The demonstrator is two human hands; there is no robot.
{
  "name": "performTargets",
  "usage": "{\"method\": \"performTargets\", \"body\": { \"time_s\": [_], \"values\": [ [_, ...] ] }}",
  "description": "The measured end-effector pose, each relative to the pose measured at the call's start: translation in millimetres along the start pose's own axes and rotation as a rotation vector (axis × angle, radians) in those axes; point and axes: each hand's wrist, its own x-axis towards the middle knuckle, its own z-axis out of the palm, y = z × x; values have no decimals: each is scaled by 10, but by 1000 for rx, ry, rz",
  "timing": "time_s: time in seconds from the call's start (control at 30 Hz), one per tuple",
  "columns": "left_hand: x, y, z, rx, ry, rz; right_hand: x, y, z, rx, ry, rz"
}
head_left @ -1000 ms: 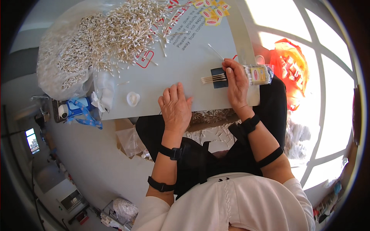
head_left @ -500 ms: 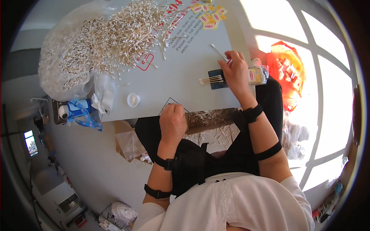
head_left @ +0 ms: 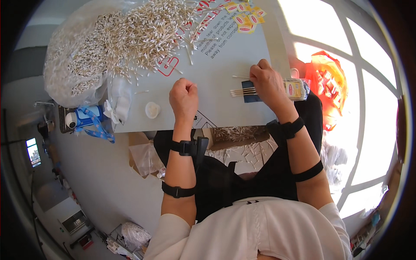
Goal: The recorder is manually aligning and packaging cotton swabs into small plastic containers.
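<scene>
My right hand (head_left: 268,82) is closed in a pinch around a single cotton swab (head_left: 241,77), whose white tip points left. Just below it a few swabs (head_left: 243,91) lie side by side across a small dark blue pad (head_left: 252,97), partly under that hand. Beside its wrist rests a clear packet of swabs with a yellow label (head_left: 294,89). My left hand (head_left: 183,99) hovers over the near middle of the grey tabletop (head_left: 216,95), fingers curled in; whatever they may hold is hidden. A big loose heap of swabs (head_left: 149,34) covers the table's far left.
A clear plastic bag of swabs (head_left: 65,65) slumps at the left. Near the front edge are a small white cup (head_left: 152,110) and a blue-and-white bottle (head_left: 86,116). Yellow cards (head_left: 247,19) lie far right; an orange bag (head_left: 331,86) hangs beyond the right edge.
My left hand has moved up and forward from the table's front edge. My right hand has lowered the swab from a slant to nearly level, close above the row.
</scene>
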Motion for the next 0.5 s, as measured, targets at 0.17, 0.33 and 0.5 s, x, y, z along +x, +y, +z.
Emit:
{"method": "performTargets", "body": {
  "time_s": [0.17,0.33,0.5],
  "values": [
    [550,116,126,156,162,28,-154,-83,68,88,62,-32],
    [668,206,159,385,41,-104,-195,-143,51,151,118,-32],
    [334,159,162,321,46,-171,-245,-108,75,137,214,-61]
  ]
}}
